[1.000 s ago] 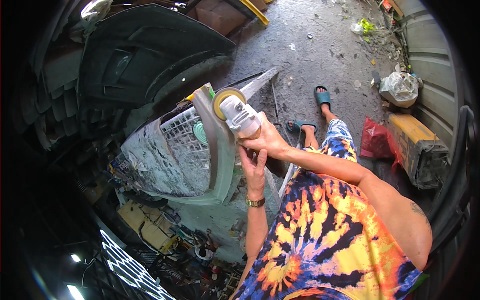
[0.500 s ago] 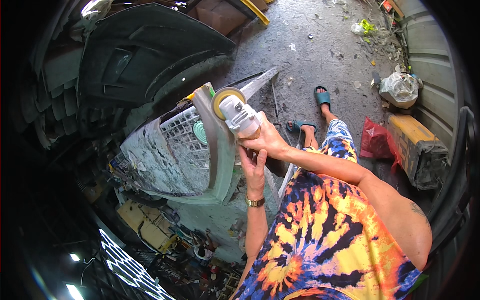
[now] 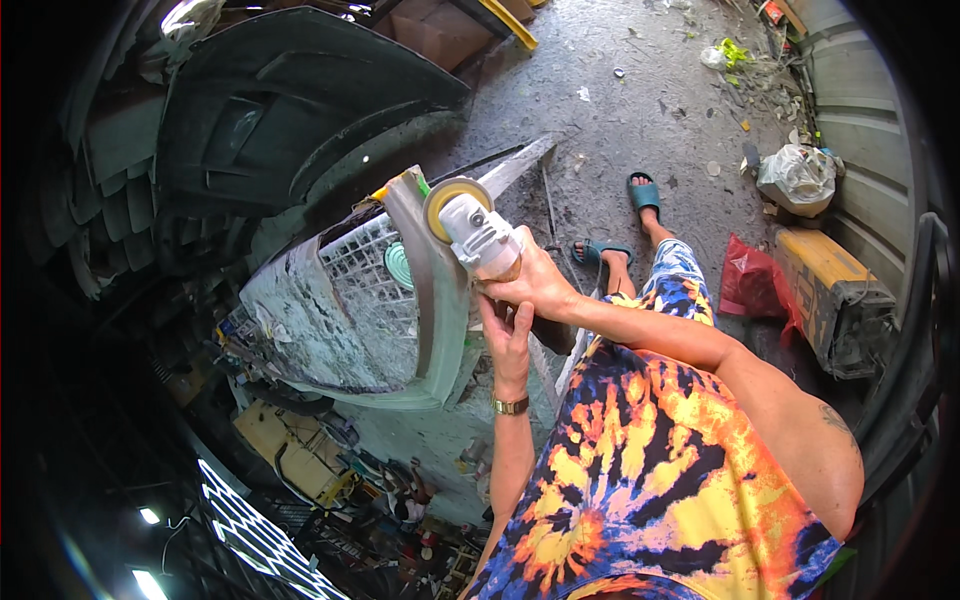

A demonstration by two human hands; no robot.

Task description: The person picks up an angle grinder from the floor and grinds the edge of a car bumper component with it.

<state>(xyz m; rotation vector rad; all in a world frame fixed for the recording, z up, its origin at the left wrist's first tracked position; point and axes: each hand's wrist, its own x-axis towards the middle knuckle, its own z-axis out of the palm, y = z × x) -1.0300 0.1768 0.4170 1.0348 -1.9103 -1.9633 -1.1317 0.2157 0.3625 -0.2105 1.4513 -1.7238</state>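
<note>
An angle grinder with a white body and a yellow disc is in my right hand, whose fingers wrap round its body. From below, my left hand reaches up to the same tool, thumb and fingers against it; its fingertips are partly hidden. The disc lies over the upper end of a curved grey car body panel, which looks like a bumper. Along the panel runs a brownish bare band. Whether the disc touches the surface cannot be made out. Yellow and green bits show at the panel's top end.
A mesh-like whitish sheet and a ringed pale green round piece lie beside the panel. Dark car hoods lean at the upper left. To the right stand a yellow-topped box, a red bag and a white bag.
</note>
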